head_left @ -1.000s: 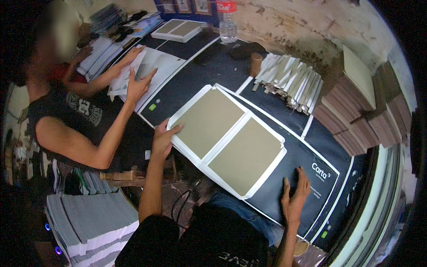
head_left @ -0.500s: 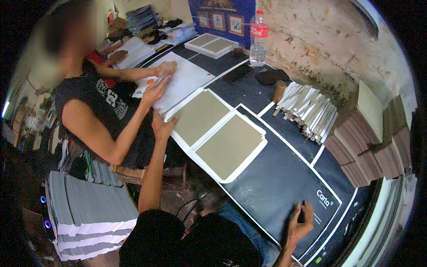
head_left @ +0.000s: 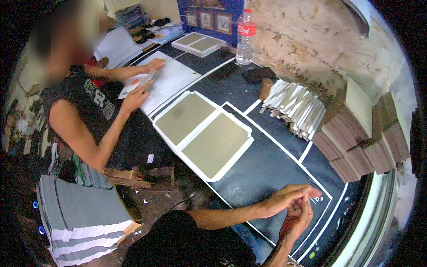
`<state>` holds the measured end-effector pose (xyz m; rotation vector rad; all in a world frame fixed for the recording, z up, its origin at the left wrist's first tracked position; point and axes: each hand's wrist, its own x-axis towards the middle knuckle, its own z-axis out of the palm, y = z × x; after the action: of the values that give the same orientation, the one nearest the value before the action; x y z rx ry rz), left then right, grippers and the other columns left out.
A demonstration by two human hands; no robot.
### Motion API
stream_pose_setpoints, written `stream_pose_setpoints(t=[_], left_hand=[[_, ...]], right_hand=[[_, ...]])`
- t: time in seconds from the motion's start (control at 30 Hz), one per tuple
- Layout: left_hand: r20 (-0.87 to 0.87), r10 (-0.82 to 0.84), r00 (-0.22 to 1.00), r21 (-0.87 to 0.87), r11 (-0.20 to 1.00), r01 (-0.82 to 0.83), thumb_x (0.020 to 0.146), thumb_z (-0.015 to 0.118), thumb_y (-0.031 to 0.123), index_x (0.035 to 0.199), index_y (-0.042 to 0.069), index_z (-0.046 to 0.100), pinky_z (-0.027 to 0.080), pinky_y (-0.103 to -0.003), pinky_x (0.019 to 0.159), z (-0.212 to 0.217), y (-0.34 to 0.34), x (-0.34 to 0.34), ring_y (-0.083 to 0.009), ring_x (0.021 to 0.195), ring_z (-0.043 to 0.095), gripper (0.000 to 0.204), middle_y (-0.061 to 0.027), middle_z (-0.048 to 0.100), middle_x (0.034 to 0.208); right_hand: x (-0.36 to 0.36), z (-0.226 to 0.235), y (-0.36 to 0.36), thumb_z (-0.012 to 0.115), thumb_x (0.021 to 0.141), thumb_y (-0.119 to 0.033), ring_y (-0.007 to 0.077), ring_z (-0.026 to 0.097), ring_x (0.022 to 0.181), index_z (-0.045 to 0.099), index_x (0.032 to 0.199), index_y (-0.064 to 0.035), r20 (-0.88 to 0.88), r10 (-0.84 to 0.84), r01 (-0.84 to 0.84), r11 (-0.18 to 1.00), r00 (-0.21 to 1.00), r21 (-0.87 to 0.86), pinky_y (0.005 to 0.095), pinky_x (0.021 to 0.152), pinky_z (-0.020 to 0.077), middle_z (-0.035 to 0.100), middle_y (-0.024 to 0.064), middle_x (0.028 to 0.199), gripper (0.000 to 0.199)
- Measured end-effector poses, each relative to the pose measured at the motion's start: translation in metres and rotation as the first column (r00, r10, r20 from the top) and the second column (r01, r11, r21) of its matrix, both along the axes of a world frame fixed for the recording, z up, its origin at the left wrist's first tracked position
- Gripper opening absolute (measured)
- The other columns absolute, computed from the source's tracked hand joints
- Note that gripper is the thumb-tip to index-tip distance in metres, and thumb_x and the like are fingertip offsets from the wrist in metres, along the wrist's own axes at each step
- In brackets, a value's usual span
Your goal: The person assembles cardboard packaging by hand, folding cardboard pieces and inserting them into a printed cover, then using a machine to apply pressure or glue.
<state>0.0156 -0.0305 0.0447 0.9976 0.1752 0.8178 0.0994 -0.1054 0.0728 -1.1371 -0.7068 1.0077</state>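
My left hand [head_left: 291,197] and my right hand [head_left: 297,219] meet above the right part of the dark tabletop [head_left: 244,175]. The left reaches across my body, and its fingers are pressed to those of the right. Both hands have curled fingers; whether anything small is between them cannot be made out. Left of them lies an open book cover [head_left: 215,144], two greyish-beige boards on a white sheet with its edges folded over. Neither hand touches it.
A pile of thin board strips [head_left: 296,109] and stacks of cut boards [head_left: 347,129] line the wall side. Behind stand a water bottle [head_left: 245,38] and more covers [head_left: 198,43]. At left, a co-worker [head_left: 84,120] handles a white sheet [head_left: 167,82]; a tall paper stack [head_left: 80,204] stands below.
My left hand has let go of the cover's left edge and swung right to meet my right hand. The co-worker's hands have shifted slightly over the white sheet.
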Motion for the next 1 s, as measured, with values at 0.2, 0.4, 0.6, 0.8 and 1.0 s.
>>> stream_pose_setpoints(t=[0.2,0.4,0.6,0.8,1.0], left_hand=[[0.074,0.294,0.953,-0.274,0.925,-0.264,0.11,0.043,0.049,0.116,0.001,0.055,0.059,-0.037,0.092,-0.044,0.01,0.012,-0.0288,0.106,0.07,0.05,-0.0187,0.067,0.113],[-0.294,0.786,0.544,0.537,0.607,-0.586,0.107,0.053,0.03,0.088,0.003,0.052,0.046,-0.039,0.05,-0.027,0.031,-0.028,-0.0235,0.052,0.059,0.033,-0.0141,0.054,0.062],[-0.23,0.957,0.175,0.807,0.288,-0.515,0.09,0.078,0.009,0.067,0.003,0.053,0.039,-0.038,0.048,-0.008,0.106,-0.073,-0.02,0.046,0.049,0.034,-0.0098,0.05,0.054],[-0.236,0.96,0.149,0.727,0.277,-0.629,0.096,0.067,0.012,0.097,0.005,0.077,0.057,-0.032,0.079,0.019,0.229,-0.141,-0.023,0.09,0.076,0.013,-0.0105,0.078,0.099],[-0.336,0.906,-0.257,0.933,0.282,-0.224,0.078,0.085,0.045,0.132,0.005,0.057,0.046,-0.053,0.097,-0.013,0.362,-0.194,-0.0334,0.112,0.065,0.073,-0.0163,0.071,0.116]], right_hand=[[-0.05,0.002,0.008,0.04,0.113,-0.033,0.0278,0.044,0.144,0.047,0.153,-0.0017,0.674,-0.017,-0.001,1.0,0.739,0.026,0.0402,0.121,0.0289,0.049,0.0171,0.155,0.052],[-0.036,-0.005,0.016,0.065,0.102,-0.022,0.0275,0.071,0.109,0.072,0.124,0.0034,0.306,0.136,-0.093,0.984,0.942,-0.15,0.0369,0.097,0.0535,0.074,0.019,0.12,0.034],[-0.001,-0.014,0.013,0.081,0.083,-0.008,0.013,0.063,0.061,0.074,0.076,0.0016,0.624,0.081,0.086,0.969,0.777,-0.232,0.0303,0.061,0.0526,0.072,0.005,0.069,0.014],[0.041,-0.051,0.075,0.066,0.087,-0.001,0.0372,0.049,0.139,0.057,0.135,0.001,0.848,-0.142,0.082,0.99,0.511,0.117,0.0481,0.116,0.0353,0.054,0.0291,0.143,0.049],[0.047,-0.089,0.104,0.059,0.1,-0.023,0.0448,0.038,0.146,0.05,0.144,0.0016,0.996,0.005,0.138,0.99,0.093,-0.017,0.0558,0.122,0.024,0.045,0.0297,0.153,0.052]])
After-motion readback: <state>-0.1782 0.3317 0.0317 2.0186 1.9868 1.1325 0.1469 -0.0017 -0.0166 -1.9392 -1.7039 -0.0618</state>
